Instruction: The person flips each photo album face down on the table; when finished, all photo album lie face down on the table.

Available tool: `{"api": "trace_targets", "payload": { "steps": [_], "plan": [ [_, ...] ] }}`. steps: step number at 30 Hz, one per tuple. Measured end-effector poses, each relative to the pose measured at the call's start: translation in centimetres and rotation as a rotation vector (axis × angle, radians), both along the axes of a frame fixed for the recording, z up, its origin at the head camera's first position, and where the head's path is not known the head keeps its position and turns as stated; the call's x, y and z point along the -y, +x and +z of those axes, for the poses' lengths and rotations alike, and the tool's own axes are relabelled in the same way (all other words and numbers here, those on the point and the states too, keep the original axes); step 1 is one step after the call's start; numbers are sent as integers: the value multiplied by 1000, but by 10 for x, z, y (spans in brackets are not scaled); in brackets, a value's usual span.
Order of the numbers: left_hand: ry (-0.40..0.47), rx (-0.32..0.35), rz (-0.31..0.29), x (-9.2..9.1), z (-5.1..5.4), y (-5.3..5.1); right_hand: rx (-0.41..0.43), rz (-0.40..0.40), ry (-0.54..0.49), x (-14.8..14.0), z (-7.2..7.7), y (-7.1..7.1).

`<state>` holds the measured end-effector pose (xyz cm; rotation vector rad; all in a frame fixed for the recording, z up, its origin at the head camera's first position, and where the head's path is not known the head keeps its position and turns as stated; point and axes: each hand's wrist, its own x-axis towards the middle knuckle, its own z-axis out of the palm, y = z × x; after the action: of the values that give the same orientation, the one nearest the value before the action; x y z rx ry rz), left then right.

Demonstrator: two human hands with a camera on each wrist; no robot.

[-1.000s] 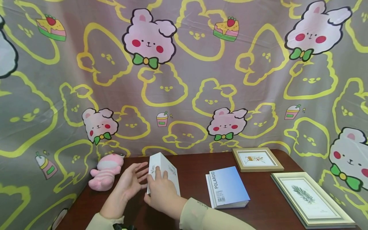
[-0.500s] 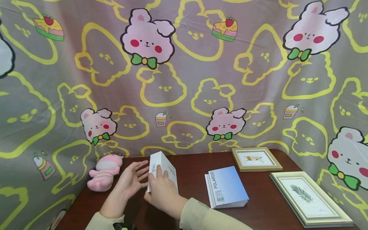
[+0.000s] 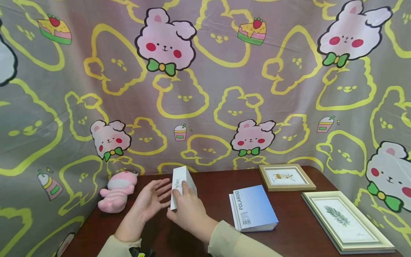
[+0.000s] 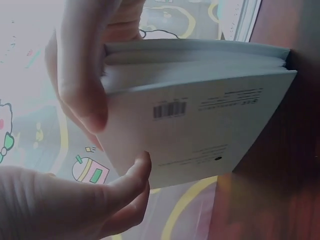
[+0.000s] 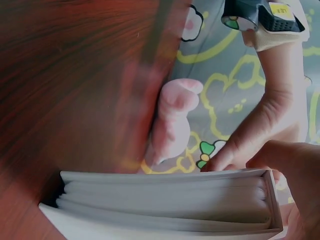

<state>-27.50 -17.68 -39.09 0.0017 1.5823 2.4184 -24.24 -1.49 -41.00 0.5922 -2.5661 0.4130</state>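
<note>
A white photo album (image 3: 178, 176) stands on its edge on the dark table, left of centre in the head view. My right hand (image 3: 191, 211) grips it by the spine, with fingers over it and the thumb against the left cover. In the left wrist view, a barcode and small print show on that album cover (image 4: 195, 125). My left hand (image 3: 148, 202) is held palm toward the album, its fingers extended. A left fingertip (image 4: 143, 162) appears to touch the cover. The right wrist view looks along the page edges (image 5: 165, 200) between the covers.
A pink plush toy (image 3: 117, 192) lies to the left. Right of the hands is a blue-and-white Polaroid album (image 3: 257, 208). Two picture frames lie farther right: a tan frame (image 3: 266, 178) at the back and a cream frame (image 3: 369, 246) nearer. Patterned cloth (image 3: 208, 107) encloses the table.
The white album has shifted to the right and slightly away, turning so that its right-hand face shows less. Both hands have moved a little to the right with it.
</note>
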Motion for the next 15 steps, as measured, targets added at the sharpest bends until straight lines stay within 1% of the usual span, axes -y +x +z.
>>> {"api": "trace_targets", "payload": {
  "steps": [2, 6, 11, 15],
  "plan": [
    [-6, 4, -7, -1, -3, -1, -1, 7, -21, -4, 0, -1],
    [-19, 12, -46, -4, -11, -3, 19, 31, -82, -11, 1, -2],
    [-34, 38, -152, -9, -21, -5, 74, 52, -162, -21, 1, -4],
    [-66, 36, -236, -13, -28, -7, 144, 56, -220, -30, 2, -4]
  ]
}}
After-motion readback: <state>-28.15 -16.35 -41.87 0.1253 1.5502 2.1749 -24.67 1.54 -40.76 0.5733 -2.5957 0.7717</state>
